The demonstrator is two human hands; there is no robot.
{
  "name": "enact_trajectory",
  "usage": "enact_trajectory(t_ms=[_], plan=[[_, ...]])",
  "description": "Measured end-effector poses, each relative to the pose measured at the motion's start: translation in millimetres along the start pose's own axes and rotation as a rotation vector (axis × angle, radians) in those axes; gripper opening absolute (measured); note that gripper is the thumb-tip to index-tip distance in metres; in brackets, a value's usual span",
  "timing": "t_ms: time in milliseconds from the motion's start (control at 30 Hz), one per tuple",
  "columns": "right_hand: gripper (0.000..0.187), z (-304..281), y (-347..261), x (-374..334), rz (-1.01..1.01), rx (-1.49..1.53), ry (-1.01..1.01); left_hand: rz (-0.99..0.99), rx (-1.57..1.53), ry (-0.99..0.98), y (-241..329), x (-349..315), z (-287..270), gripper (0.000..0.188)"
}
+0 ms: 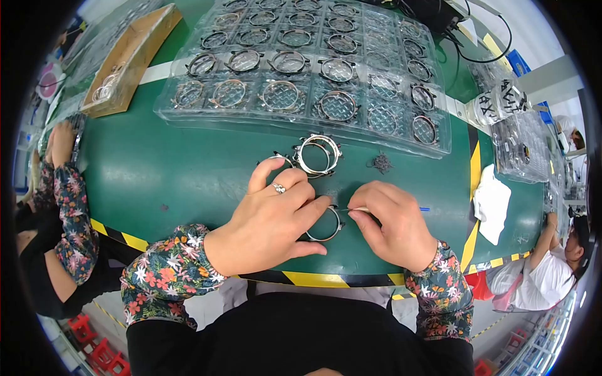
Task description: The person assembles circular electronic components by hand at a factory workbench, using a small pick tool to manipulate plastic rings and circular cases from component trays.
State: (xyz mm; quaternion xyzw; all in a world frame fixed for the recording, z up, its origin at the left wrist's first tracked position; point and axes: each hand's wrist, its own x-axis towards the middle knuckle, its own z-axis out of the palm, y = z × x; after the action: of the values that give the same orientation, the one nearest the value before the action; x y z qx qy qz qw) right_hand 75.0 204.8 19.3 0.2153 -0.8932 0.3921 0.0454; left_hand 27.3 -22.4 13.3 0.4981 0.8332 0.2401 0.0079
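Observation:
A round metal watch case (340, 225) lies on the green table in front of me. My left hand (276, 216), with a ring on one finger, steadies it from the left; the index fingertip touches its upper rim, and part of the case is hidden behind that hand. Between the thumb and fingers of my right hand (390, 219) is a thin pointed stick with a blue end (425, 208). Its tip reaches toward the right side of the case. More watch cases (318, 154) are stacked just beyond my left fingers, with one partly covered by them.
Clear plastic trays (301, 119) with rows of watch cases span the far side. Right of the stack sits a dark clump of shavings (380, 163). A cardboard box (128, 66) stands far left, a white cloth (491, 203) lies right. Other people sit at both sides.

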Motion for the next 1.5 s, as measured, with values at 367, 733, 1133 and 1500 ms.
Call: enact_trajectory(t_ms=[367,733,1133,1500], plan=[[0.016,0.1,1.2,0.0,-0.012,-0.029,-0.029,-0.029,0.024,0.044,-0.1,1.3,-0.9,0.07],[0.016,0.4,2.7,-1.9,-0.04,-0.047,-0.039,-0.027,-0.001,0.054,0.8,2.8,3.3,0.056],[0.016,-2.7,-3.7,-3.3,-0.191,0.03,0.138,0.066,0.09,0.314,-21.6,70.5,-7.0,0.051],[0.014,-5.2,1.7,-1.8,-0.181,0.053,0.155,0.049,0.143,0.362,-46.3,127.3,10.8,0.041]])
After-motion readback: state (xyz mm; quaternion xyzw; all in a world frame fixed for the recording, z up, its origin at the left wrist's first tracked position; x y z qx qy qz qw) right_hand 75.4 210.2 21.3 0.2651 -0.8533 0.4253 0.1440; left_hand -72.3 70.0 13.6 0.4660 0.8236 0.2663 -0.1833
